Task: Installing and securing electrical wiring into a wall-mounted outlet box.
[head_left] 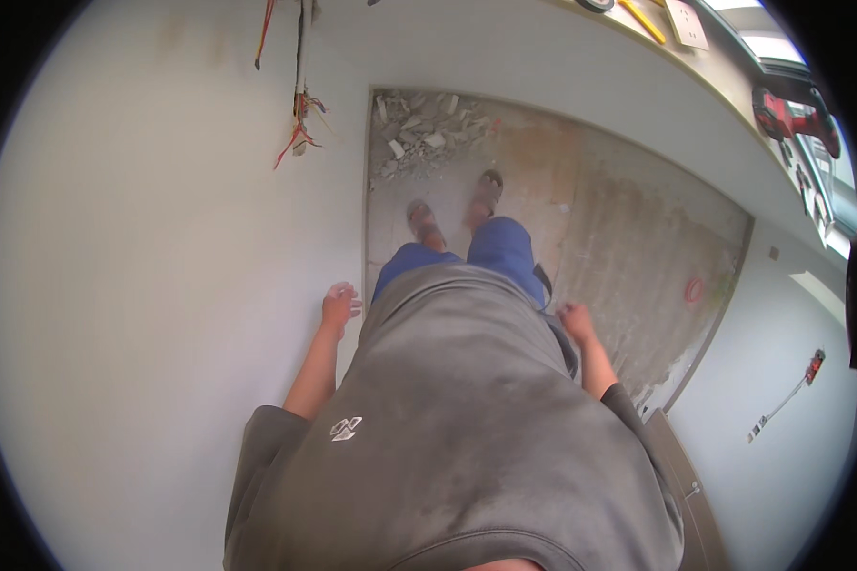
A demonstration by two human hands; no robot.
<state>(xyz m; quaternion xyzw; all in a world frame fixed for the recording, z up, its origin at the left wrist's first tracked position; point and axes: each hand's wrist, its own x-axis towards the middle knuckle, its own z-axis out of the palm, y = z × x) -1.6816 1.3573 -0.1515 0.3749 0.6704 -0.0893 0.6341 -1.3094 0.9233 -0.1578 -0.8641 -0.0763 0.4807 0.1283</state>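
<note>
My left hand hangs beside my left hip, close to the white wall. Its fingers are loosely bent and apart, with pale dust on them, and nothing shows in them. At my other hip hangs my right hand, near the leg of my blue shorts. Its fingers are blurred and partly turned away, so their closing is hard to read. Both arms are down along my grey shirt.
Broken rubble lies in the floor corner ahead of my feet. Loose wires stick out of the left wall. A red cordless power tool and a yellow-handled tool sit on the sill. A reddish ring lies on the floor.
</note>
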